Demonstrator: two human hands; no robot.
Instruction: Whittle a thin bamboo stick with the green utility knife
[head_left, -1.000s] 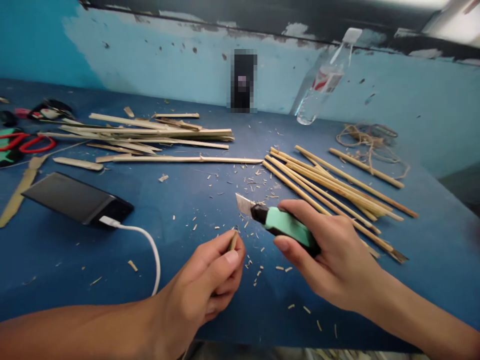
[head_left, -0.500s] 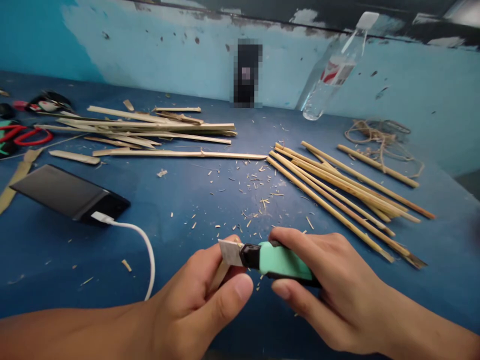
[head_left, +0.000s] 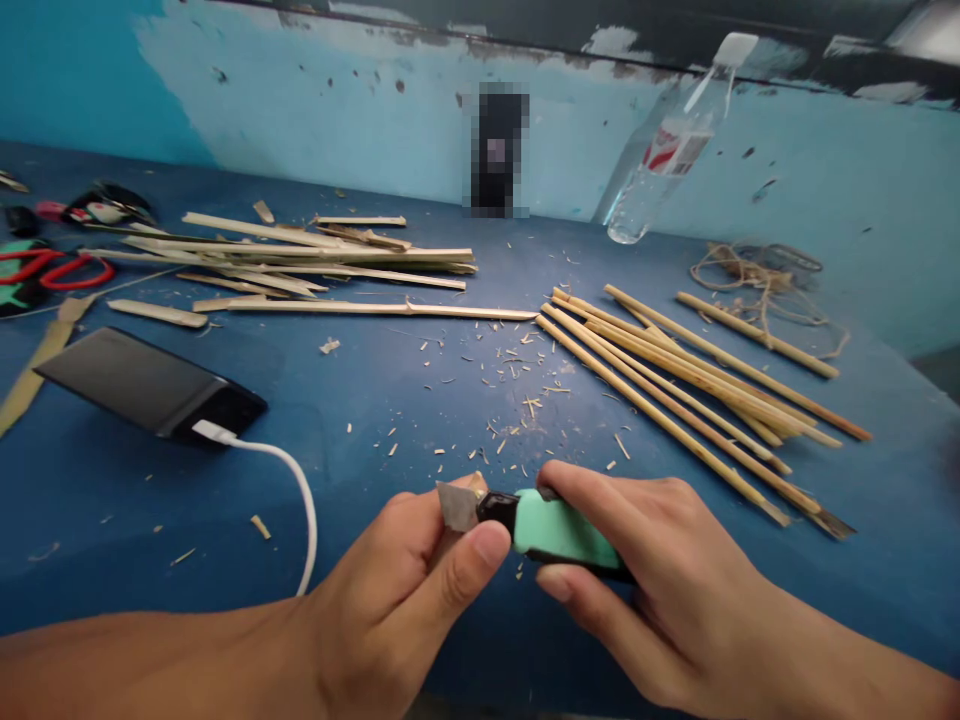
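Note:
In my right hand (head_left: 667, 580) is a green and black utility knife (head_left: 566, 532), its short wide blade (head_left: 456, 506) pointing left. My left hand (head_left: 405, 590) is closed around a pale bamboo strip, mostly hidden by the fingers and the blade. The blade lies across that strip, and my left thumb is up against the knife's black neck. Small bamboo shavings (head_left: 531, 405) are scattered on the blue table (head_left: 375, 370) beyond my hands.
Slender bamboo sticks (head_left: 660, 395) lie to the right, split strips (head_left: 345, 255) to the back left. A phone (head_left: 150, 380) with a white cable (head_left: 296, 480) sits at left, near red-handled scissors (head_left: 79, 270). At the back stand a water bottle (head_left: 660, 160) and twine (head_left: 765, 275).
My left thumb has moved up onto the knife's neck by the blade, covering more of the bamboo strip. The blade has tilted slightly. The knife remains in my right hand.

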